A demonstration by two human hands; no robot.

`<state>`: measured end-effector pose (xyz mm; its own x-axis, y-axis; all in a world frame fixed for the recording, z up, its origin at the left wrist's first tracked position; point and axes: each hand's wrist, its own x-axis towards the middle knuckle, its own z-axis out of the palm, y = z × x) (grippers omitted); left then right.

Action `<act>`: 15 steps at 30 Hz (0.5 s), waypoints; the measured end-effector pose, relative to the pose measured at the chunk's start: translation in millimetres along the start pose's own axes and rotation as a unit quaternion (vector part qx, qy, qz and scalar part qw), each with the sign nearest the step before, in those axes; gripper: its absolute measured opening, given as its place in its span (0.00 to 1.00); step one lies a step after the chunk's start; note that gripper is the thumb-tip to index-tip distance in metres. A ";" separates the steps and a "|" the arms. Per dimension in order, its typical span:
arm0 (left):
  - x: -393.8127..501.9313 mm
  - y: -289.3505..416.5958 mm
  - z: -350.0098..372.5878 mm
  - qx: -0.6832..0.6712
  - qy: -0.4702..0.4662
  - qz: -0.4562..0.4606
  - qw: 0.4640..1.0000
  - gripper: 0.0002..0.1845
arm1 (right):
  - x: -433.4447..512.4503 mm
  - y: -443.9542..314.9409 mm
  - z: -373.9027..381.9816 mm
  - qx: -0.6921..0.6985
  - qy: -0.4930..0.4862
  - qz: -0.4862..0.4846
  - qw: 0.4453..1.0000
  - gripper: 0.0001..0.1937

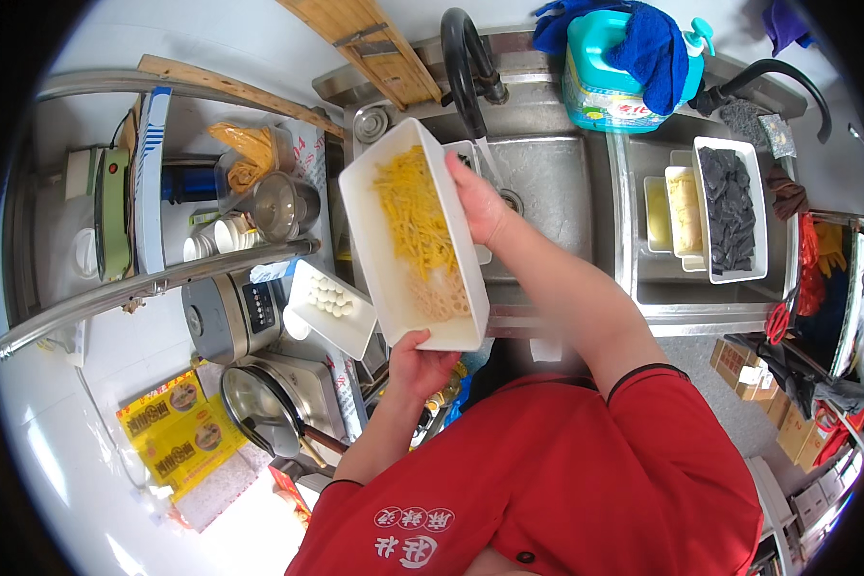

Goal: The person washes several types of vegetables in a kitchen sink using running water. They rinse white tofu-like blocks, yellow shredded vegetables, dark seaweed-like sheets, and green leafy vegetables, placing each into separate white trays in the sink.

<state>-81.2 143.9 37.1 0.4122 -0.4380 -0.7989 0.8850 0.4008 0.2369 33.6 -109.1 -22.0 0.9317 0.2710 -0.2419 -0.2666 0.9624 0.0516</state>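
Note:
My left hand (421,366) grips the near end of a long white plastic tub (363,216), thumb over the rim. My right hand (479,203) holds the same tub by its right long side. It is held tilted over the left edge of the sink. Yellow shredded strips (419,216) fill its far part. Pale, wet-looking pieces (438,294) lie towards the near end, too blurred to name. Right of the tub, a black faucet (464,68) runs a stream of water (489,162) into the steel basin (547,194). Part of another white container (483,253) shows behind the tub.
White tubs in the right basin hold black, sheet-like food (725,212) and a pale yellow roll (685,209). A turquoise detergent jug (597,79) under a blue cloth (648,54) stands behind. Left are a tray of white balls (360,330), a rice cooker (223,317) and a steel shelf rail (151,284).

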 end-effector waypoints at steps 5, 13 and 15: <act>7.2 20.9 2.2 0.034 0.042 0.015 0.998 0.29 | 1.0 4.1 -3.6 -0.064 0.034 -0.094 0.993 0.21; 0.5 14.2 6.8 0.037 0.007 0.010 0.999 0.29 | -8.3 -6.6 14.6 -0.018 0.109 -0.082 0.990 0.18; 2.6 16.6 7.9 0.039 0.018 0.001 0.999 0.28 | -9.7 -4.7 15.5 -0.022 0.133 -0.101 0.986 0.17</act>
<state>-63.7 143.0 43.3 0.4071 -0.4074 -0.8175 0.8989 0.3374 0.2794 29.6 -116.0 -4.9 0.8710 0.0540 -0.4883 -0.0975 0.9932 -0.0641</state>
